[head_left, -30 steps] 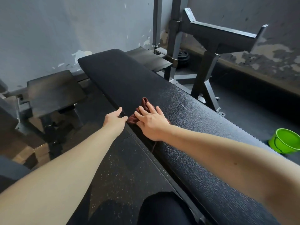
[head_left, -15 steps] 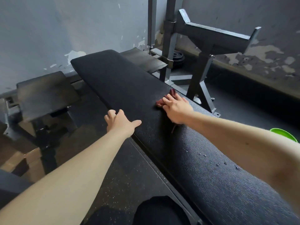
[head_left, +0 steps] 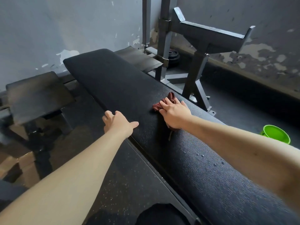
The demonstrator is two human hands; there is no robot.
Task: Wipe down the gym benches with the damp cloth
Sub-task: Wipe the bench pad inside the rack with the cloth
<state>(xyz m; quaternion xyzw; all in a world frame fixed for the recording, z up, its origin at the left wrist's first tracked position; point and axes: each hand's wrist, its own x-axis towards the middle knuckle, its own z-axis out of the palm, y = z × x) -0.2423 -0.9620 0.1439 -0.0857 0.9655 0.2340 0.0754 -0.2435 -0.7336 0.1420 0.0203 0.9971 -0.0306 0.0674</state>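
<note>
Currently, on the head view, your right hand (head_left: pixel 174 114) presses the cloth (head_left: pixel 164 103) flat under straight fingers on the bench (head_left: pixel 105 75). Your left hand (head_left: pixel 119 122) hooks the pad edge beside it, thumb on top. Droplets (head_left: pixel 202 155) behind the grip suggest that stretch is wiped. The pad ahead, and other benches, likely remain.

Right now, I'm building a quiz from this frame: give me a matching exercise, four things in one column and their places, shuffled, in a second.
Things:
1. cloth
2. green bucket
3. left hand
4. weight plate

Places:
A. on the floor behind the rack upright
B. under the right hand, on the bench
C. at the bench's near edge, thumb on the pad
D. on the floor to the right of the bench

Pairs: 1-B, 2-D, 3-C, 4-A
</note>
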